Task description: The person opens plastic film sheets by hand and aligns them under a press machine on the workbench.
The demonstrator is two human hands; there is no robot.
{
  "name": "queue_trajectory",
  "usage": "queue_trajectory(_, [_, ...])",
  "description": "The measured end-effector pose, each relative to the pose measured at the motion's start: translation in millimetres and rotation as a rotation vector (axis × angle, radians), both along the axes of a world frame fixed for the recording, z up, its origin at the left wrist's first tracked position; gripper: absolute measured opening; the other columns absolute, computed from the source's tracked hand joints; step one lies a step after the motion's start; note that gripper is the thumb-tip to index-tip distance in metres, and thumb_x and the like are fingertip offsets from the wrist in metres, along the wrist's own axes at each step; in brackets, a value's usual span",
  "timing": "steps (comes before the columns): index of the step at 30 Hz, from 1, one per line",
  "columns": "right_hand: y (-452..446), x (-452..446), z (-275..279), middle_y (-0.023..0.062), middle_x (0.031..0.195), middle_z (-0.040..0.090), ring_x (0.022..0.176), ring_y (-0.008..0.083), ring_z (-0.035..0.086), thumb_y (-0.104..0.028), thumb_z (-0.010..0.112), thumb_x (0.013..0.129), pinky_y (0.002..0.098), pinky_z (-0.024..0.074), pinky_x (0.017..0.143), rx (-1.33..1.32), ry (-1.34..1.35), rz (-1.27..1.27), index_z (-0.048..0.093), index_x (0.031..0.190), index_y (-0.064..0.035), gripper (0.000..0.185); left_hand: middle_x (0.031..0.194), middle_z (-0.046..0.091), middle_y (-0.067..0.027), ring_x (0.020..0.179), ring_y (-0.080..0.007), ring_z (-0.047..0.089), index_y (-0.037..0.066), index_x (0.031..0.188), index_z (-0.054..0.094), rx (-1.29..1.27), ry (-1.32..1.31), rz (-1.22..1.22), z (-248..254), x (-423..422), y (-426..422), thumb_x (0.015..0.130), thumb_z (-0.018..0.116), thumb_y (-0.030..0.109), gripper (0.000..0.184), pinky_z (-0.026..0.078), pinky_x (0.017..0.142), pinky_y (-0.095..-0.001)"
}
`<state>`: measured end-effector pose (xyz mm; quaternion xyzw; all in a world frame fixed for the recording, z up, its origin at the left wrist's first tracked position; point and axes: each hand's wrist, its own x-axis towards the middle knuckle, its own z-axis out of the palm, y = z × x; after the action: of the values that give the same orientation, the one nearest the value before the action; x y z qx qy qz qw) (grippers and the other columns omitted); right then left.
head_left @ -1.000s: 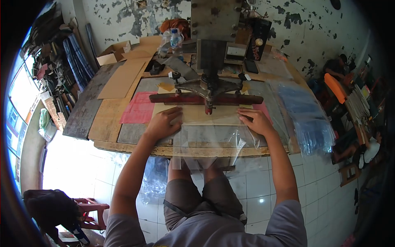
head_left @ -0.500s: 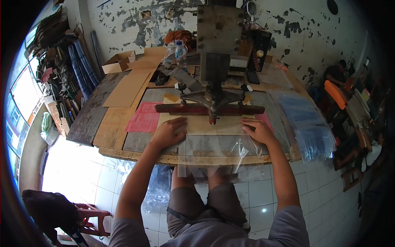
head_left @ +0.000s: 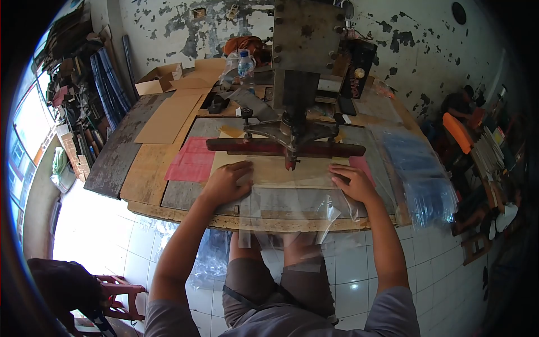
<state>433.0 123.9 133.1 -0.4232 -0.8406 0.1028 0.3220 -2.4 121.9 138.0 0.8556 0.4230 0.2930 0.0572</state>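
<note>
A clear plastic sheet [head_left: 292,203] lies under the red bar [head_left: 331,150] of a black metal press [head_left: 292,126] and hangs over the table's front edge. My left hand [head_left: 229,182] rests palm down on the sheet's left side, fingers extended toward the bar and thumb apart. On the right side, my right hand [head_left: 353,182] touches the film with spread fingers. Between the hands is a pale yellow sheet [head_left: 269,174]. Pink material [head_left: 191,160] shows left of it, and a smaller pink piece [head_left: 362,167] beyond my right hand.
Stacked clear plastic [head_left: 418,174] drapes over the table's right side. Cardboard [head_left: 168,118], an open box [head_left: 159,78] and a bottle [head_left: 245,64] are at the back left. A person [head_left: 459,104] sits at far right. A red stool [head_left: 120,292] stands at lower left.
The camera view has shifted slightly, so the table and press appear lower than a second ago. Both hands keep nearly the same places beside the bar.
</note>
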Motion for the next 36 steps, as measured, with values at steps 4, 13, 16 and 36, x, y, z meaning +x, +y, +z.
queue_trajectory(4, [-1.9,-2.2,6.2,0.0146,0.127,0.073,0.119,0.0304,0.069,-0.016,0.073,0.093,0.0381,0.0546,0.103,-0.024,-0.016,-0.021,0.074,0.123,-0.0029,0.033,0.133,0.069,-0.0144,0.109,-0.0367,0.071,0.005,0.125,0.072,-0.039,-0.008,0.025,5.3,1.1,-2.7,0.084,0.072,0.026,0.046,0.058,0.096,-0.0443])
queue_trajectory(13, [1.6,-0.1,3.8,0.0145,0.126,0.073,0.118,0.0307,0.070,-0.017,0.073,0.093,0.0381,0.0552,0.101,-0.002,-0.012,-0.013,0.074,0.122,-0.0020,0.032,0.134,0.069,-0.0142,0.109,-0.0377,0.071,0.005,0.125,0.072,-0.012,-0.010,0.014,5.8,1.9,-2.6,0.084,0.072,0.026,0.046,0.058,0.095,-0.0446])
queue_trajectory(16, [2.2,0.4,3.4,0.0147,0.126,0.073,0.118,0.0311,0.069,-0.017,0.073,0.093,0.0383,0.0552,0.101,0.007,-0.012,-0.002,0.074,0.122,-0.0019,0.032,0.134,0.069,-0.0142,0.109,-0.0376,0.071,0.005,0.125,0.072,-0.002,-0.018,0.013,5.1,2.6,-2.6,0.084,0.072,0.025,0.046,0.058,0.095,-0.0447])
queue_trajectory(36, [-0.4,-1.5,7.3,0.0147,0.125,0.073,0.117,0.0313,0.070,-0.016,0.073,0.093,0.0385,0.0553,0.101,-0.006,-0.010,-0.014,0.074,0.121,-0.0020,0.031,0.135,0.069,-0.0134,0.110,-0.0374,0.071,0.006,0.120,0.074,-0.006,-0.017,0.019,3.7,1.5,-1.8,0.086,0.071,0.032,0.043,0.058,0.096,-0.0456])
